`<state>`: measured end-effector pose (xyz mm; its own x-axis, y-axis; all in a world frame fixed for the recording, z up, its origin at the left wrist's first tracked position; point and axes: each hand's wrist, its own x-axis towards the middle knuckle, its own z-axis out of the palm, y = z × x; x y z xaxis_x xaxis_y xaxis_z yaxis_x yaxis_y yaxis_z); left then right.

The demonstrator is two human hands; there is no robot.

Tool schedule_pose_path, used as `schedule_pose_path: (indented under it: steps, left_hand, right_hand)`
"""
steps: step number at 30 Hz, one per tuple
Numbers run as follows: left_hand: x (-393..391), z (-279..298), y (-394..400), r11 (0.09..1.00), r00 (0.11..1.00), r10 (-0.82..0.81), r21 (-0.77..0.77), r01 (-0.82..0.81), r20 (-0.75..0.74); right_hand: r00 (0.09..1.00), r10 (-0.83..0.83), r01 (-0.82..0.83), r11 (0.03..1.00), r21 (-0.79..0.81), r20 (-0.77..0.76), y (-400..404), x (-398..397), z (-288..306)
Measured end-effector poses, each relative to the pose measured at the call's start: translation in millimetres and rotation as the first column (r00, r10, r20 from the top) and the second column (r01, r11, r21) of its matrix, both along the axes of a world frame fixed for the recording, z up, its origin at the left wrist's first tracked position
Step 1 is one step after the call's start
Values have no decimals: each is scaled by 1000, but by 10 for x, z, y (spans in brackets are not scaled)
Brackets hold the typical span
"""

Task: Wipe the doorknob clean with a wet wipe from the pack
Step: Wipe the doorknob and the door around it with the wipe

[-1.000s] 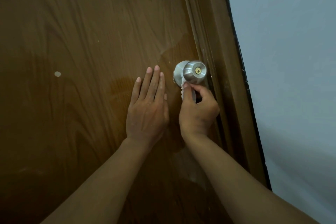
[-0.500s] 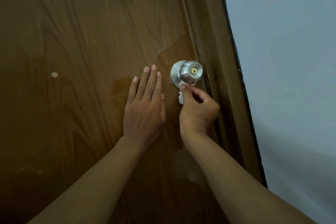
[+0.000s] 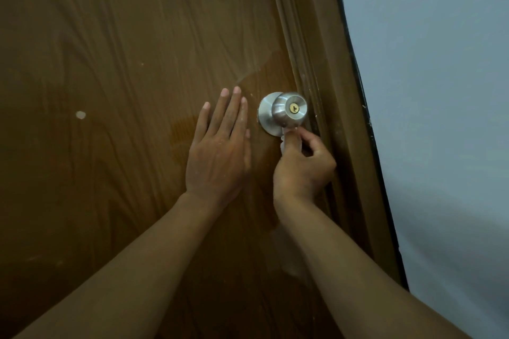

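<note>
A round silver doorknob (image 3: pixel 289 109) with a brass keyhole sits on a brown wooden door (image 3: pixel 124 91), near its right edge. My right hand (image 3: pixel 303 165) is just below the knob and pinches a small white wet wipe (image 3: pixel 287 131) against the knob's underside; most of the wipe is hidden by my thumb and fingers. My left hand (image 3: pixel 220 151) lies flat on the door to the left of the knob, fingers straight and pointing up. The wipe pack is not in view.
The brown door frame (image 3: pixel 330 91) runs down just right of the knob. A pale grey wall (image 3: pixel 427 118) fills the right side. A small white spot (image 3: pixel 80 115) marks the door at the left.
My right hand has shifted the wipe along the knob's underside, a little to the right. The left hand stays flat on the door.
</note>
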<state>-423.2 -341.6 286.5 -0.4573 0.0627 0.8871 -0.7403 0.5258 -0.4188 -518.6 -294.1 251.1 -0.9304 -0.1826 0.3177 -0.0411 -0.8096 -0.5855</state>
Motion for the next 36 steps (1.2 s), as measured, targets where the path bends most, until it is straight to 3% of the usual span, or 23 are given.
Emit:
schedule_pose_path:
  steps: [4, 9, 15, 21, 29, 36]
  left_hand:
    - [-127, 47, 70, 1000, 1000, -22, 13, 22, 6]
    - [-236, 52, 69, 999, 999, -44, 25, 45, -23]
    - [-249, 44, 39, 999, 998, -52, 7, 52, -36]
    - [-226, 34, 32, 997, 997, -72, -5, 71, -35]
    - [-213, 43, 13, 998, 998, -64, -6, 64, -28]
    - [-208, 34, 1, 996, 995, -91, -14, 90, -42]
  right_hand:
    - [956, -177, 201, 977, 78, -236, 20, -27, -58]
    - [831, -401, 471, 876, 104, -385, 50, -246, 45]
    - [645, -442, 636, 763, 117, -623, 127, -342, -133]
    - [668, -418, 635, 752, 177, -616, 165, -369, 71]
    - [593, -416, 698, 692, 184, -689, 286, -351, -204]
    - [568, -454, 754, 621, 213, -686, 321, -342, 185]
